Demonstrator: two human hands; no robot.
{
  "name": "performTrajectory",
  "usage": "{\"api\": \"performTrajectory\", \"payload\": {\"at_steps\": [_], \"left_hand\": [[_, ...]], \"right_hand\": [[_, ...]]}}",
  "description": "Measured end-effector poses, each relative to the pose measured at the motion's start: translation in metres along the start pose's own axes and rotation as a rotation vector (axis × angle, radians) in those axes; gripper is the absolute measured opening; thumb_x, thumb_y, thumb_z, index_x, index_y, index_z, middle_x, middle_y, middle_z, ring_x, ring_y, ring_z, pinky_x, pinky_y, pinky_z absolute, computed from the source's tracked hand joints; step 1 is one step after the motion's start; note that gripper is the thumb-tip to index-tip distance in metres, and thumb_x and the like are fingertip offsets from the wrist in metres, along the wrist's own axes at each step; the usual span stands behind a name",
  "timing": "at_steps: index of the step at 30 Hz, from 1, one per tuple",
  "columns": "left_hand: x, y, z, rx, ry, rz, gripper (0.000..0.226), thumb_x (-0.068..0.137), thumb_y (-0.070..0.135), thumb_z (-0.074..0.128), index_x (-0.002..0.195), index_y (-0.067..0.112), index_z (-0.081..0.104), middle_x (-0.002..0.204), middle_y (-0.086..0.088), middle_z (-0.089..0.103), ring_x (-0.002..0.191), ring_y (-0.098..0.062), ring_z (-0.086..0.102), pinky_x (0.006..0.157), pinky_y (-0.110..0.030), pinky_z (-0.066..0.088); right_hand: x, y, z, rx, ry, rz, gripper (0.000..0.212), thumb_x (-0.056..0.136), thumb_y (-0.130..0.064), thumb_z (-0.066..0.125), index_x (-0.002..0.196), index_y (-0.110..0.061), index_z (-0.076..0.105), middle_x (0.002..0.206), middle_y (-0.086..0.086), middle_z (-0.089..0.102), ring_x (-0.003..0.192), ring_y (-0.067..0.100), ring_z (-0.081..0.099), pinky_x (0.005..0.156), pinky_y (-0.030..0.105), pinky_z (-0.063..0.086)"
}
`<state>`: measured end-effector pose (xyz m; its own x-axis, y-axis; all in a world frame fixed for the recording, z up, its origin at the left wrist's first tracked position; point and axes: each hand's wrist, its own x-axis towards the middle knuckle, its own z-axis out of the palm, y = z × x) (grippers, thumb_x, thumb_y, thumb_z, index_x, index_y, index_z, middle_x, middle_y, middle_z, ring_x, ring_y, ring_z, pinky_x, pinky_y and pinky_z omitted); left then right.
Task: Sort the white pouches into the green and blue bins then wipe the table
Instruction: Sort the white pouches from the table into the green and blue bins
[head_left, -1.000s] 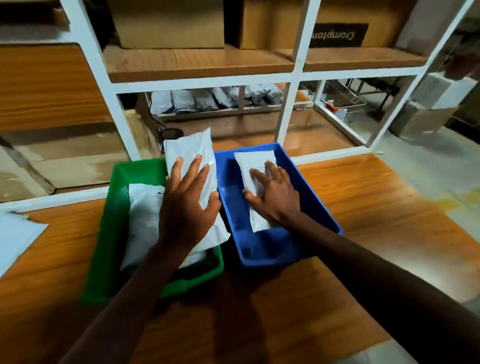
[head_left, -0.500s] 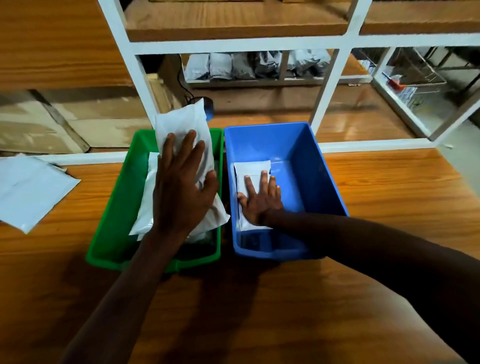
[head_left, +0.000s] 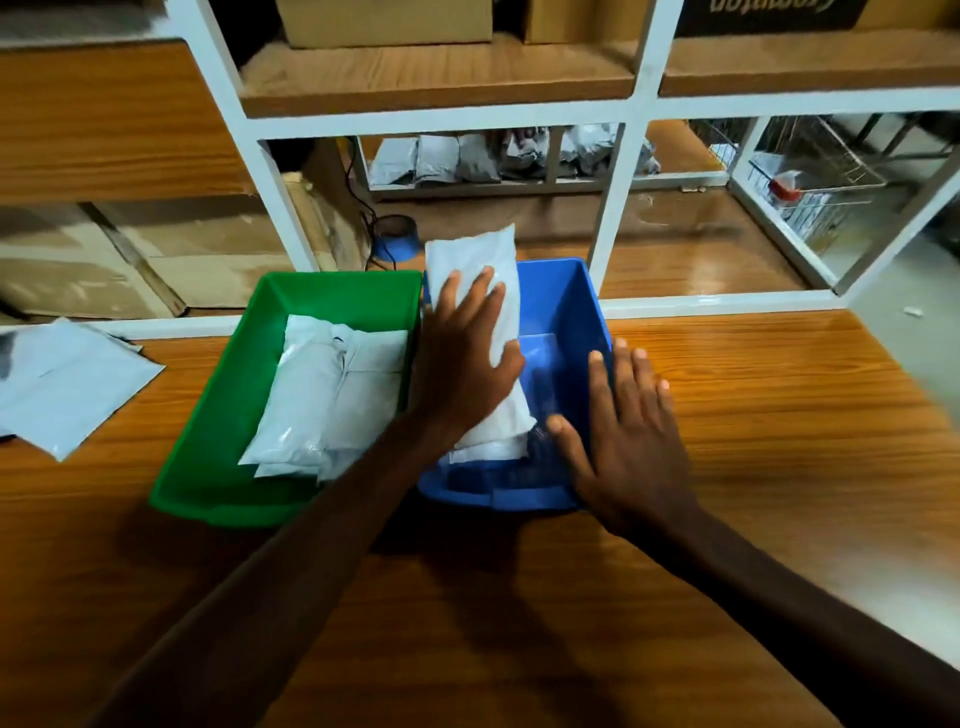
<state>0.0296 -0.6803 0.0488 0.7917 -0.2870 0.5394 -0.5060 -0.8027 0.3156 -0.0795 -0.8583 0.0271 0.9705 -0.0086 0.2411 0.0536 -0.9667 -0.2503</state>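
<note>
A green bin (head_left: 218, 395) and a blue bin (head_left: 566, 306) stand side by side on the wooden table (head_left: 753, 415). Several white pouches (head_left: 322, 395) lie stacked in the green bin. My left hand (head_left: 462, 358) holds a white pouch (head_left: 472, 249) from above, tilted over the left half of the blue bin with its far end above the rim. Another white pouch (head_left: 488, 449) lies under it at the bin's near end. My right hand (head_left: 628, 431) hovers with fingers spread over the blue bin's right near corner, holding nothing.
A loose white pouch (head_left: 67, 379) lies on the table at the far left. A white-framed shelf (head_left: 613, 208) rises right behind the bins, with cardboard boxes above and grey packets below. A wire basket (head_left: 815, 176) sits at the back right.
My left hand has carried its pouch from above the green bin to over the blue bin. My right hand has lifted off the pouch in the blue bin and drawn back to the right.
</note>
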Motion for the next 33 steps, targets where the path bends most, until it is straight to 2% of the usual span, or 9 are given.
{"api": "performTrajectory", "payload": {"at_steps": [3,7,12,16,20,23,27,29,33], "left_hand": [[0.004,0.019,0.040,-0.019,-0.187,-0.068,0.068,0.081,0.038,0.046,0.142,0.007,0.048,0.157,-0.009,0.036,0.145,-0.037,0.028,0.109,-0.061,0.033],[0.009,0.023,0.090,0.055,-0.465,-0.145,0.072,0.093,0.036,0.049,0.154,0.011,0.023,0.166,-0.004,0.007,0.152,-0.029,0.002,0.118,-0.057,0.017],[0.008,0.022,0.134,0.084,-0.720,-0.200,0.077,0.101,0.042,0.038,0.157,0.010,-0.004,0.164,-0.005,-0.018,0.151,-0.029,-0.016,0.119,-0.058,0.003],[-0.001,0.026,0.154,0.235,-0.797,-0.151,0.076,0.100,0.046,0.032,0.157,0.015,-0.008,0.163,-0.002,-0.024,0.148,-0.028,-0.026,0.116,-0.062,-0.009],[0.016,0.032,0.125,0.101,-0.882,-0.143,0.076,0.100,0.052,0.028,0.157,0.019,-0.010,0.162,0.001,-0.026,0.147,-0.027,-0.028,0.114,-0.062,-0.015],[0.014,0.036,0.074,-0.014,-0.762,-0.024,0.072,0.101,0.049,0.033,0.158,0.017,0.002,0.167,-0.003,-0.001,0.152,-0.025,-0.006,0.120,-0.058,0.000],[-0.039,0.027,-0.021,-0.176,-0.279,0.228,0.065,0.092,0.040,0.047,0.148,0.009,0.039,0.142,-0.013,0.052,0.131,-0.028,0.047,0.108,-0.041,0.039],[-0.078,0.015,-0.066,-0.225,-0.093,0.192,0.056,0.090,0.029,0.058,0.141,0.008,0.049,0.131,-0.011,0.061,0.120,-0.025,0.053,0.101,-0.034,0.041],[-0.158,-0.025,-0.142,-0.173,-0.028,-0.010,0.052,0.092,0.031,0.055,0.140,0.010,0.050,0.131,-0.008,0.061,0.121,-0.025,0.054,0.102,-0.035,0.044]], "right_hand": [[-0.024,0.018,0.011,0.026,0.005,0.044,0.086,0.098,-0.070,0.011,0.159,-0.009,0.015,0.167,0.015,0.002,0.155,0.029,-0.002,0.123,0.054,0.013],[-0.028,0.019,0.021,0.068,0.046,0.065,0.085,0.099,-0.069,0.013,0.159,-0.009,0.014,0.168,0.013,0.003,0.155,0.027,-0.002,0.123,0.053,0.016],[-0.027,0.021,0.024,0.058,0.071,0.052,0.086,0.099,-0.069,0.014,0.159,-0.007,0.017,0.167,0.014,0.007,0.155,0.028,0.002,0.122,0.055,0.021],[-0.026,0.022,0.027,0.018,0.104,0.036,0.083,0.101,-0.066,0.018,0.157,-0.005,0.023,0.166,0.016,0.014,0.155,0.030,0.009,0.119,0.056,0.026],[-0.027,0.022,0.023,0.038,0.100,0.053,0.081,0.099,-0.067,0.017,0.158,-0.011,0.022,0.166,0.013,0.015,0.154,0.030,0.013,0.119,0.057,0.026],[-0.031,0.013,0.011,0.086,0.147,0.025,0.076,0.101,-0.063,0.027,0.154,-0.009,0.032,0.163,0.018,0.023,0.150,0.035,0.025,0.114,0.057,0.033],[-0.045,-0.028,-0.010,0.145,0.430,-0.081,0.052,0.098,-0.039,0.055,0.132,0.001,0.058,0.145,0.026,0.049,0.129,0.040,0.052,0.100,0.047,0.046],[-0.055,-0.059,-0.018,0.214,0.514,-0.119,0.047,0.097,-0.035,0.058,0.125,0.002,0.062,0.138,0.025,0.056,0.123,0.039,0.055,0.100,0.043,0.046],[-0.070,-0.137,-0.007,0.428,0.462,-0.250,0.050,0.099,-0.039,0.052,0.123,0.003,0.063,0.134,0.023,0.058,0.126,0.035,0.053,0.110,0.028,0.034]]}}
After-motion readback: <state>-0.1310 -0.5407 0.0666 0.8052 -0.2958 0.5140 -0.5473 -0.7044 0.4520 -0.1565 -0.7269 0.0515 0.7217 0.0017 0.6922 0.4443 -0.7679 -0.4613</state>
